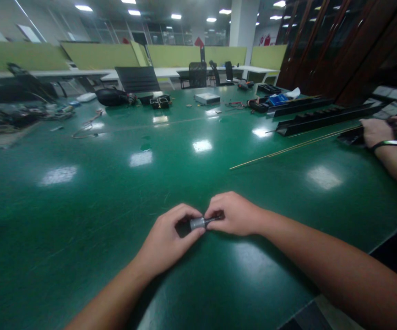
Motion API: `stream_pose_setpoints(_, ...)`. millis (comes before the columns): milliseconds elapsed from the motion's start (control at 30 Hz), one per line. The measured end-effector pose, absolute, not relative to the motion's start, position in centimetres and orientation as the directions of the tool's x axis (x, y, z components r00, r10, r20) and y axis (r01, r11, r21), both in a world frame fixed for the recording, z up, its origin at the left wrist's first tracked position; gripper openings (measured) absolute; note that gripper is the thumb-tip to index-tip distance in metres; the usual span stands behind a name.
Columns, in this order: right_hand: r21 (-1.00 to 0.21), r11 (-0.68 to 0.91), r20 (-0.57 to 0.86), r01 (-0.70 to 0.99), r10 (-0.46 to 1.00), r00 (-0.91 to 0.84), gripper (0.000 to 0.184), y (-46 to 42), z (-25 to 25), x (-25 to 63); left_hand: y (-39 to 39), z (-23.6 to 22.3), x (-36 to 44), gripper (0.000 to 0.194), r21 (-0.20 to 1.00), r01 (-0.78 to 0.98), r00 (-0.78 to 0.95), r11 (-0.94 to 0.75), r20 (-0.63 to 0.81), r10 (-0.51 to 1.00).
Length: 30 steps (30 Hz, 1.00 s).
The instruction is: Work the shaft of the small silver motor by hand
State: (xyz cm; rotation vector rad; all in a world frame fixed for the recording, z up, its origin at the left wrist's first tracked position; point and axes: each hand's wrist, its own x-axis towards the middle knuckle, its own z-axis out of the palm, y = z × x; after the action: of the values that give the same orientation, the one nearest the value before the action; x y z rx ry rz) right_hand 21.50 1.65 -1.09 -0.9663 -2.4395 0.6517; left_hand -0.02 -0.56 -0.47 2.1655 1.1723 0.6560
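Observation:
My left hand (169, 238) and my right hand (234, 214) meet low over the green table (116, 192), close to its near edge. Between them is a small silver metal cylinder (198, 223) with a dark part at each end. The fingers of my left hand pinch its left end. My right hand's fingers are closed on the dark thin part at its right end. What that dark part is I cannot make out.
A thin brass rod (287, 149) lies diagonally at mid-right. Long black metal channels (322, 119) sit at the back right, beside another person's hands (377, 133) with a wristband. Boxes, cables and a black bag (112, 97) are at the far side. Office chairs stand behind.

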Motion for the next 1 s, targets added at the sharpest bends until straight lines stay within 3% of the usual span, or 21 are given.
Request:
stream_pose_setpoints(333,-0.570,0.645,0.207,0.509,0.712,-0.671,0.016,1.7,-0.9,21.8,-0.6,-0.4,0.0,0.012,0.702,0.564,0.491,-0.435,0.138,0.860)
stream_pose_setpoints(1000,-0.570,0.541,-0.019,0.618,0.743,-0.668,0.015,2.6,0.9,25.5,-0.6,-0.3,0.0,0.014,0.679,0.579,0.495,-0.452,0.148,0.856)
